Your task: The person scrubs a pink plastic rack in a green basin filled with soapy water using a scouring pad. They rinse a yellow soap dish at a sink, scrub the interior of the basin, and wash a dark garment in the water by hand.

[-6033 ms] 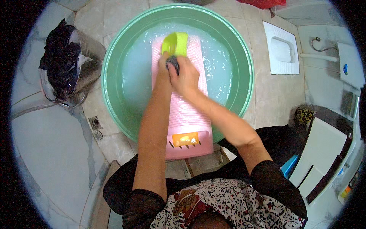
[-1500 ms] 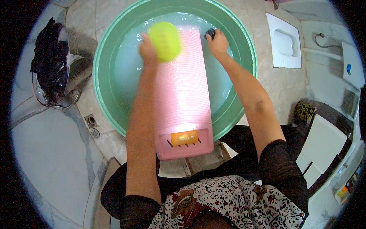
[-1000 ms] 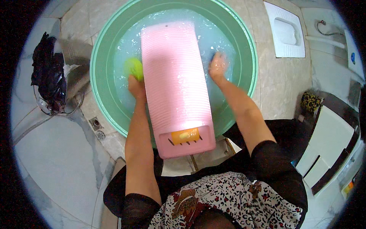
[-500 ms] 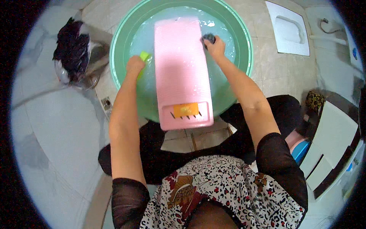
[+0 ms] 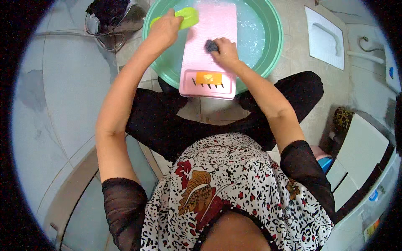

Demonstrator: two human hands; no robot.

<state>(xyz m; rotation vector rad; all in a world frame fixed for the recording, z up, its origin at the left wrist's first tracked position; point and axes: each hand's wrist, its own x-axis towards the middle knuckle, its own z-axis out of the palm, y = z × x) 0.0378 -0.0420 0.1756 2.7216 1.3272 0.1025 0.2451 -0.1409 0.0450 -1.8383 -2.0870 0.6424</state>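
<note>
dark bundle [image 5: 211,46] in right hand [image 5: 227,51], over washboard [image 5: 211,27], bowl [image 5: 189,17] in left hand [image 5: 165,29]

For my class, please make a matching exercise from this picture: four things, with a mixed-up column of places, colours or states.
1. left hand
2. right hand
3. soap bar
4. tub

A. in the recess at the near end of the pink washboard
B. green, with water in it
C. holding a dark item
D. holding a lime-green item

Pairs: 1-D, 2-C, 3-A, 4-B
</note>
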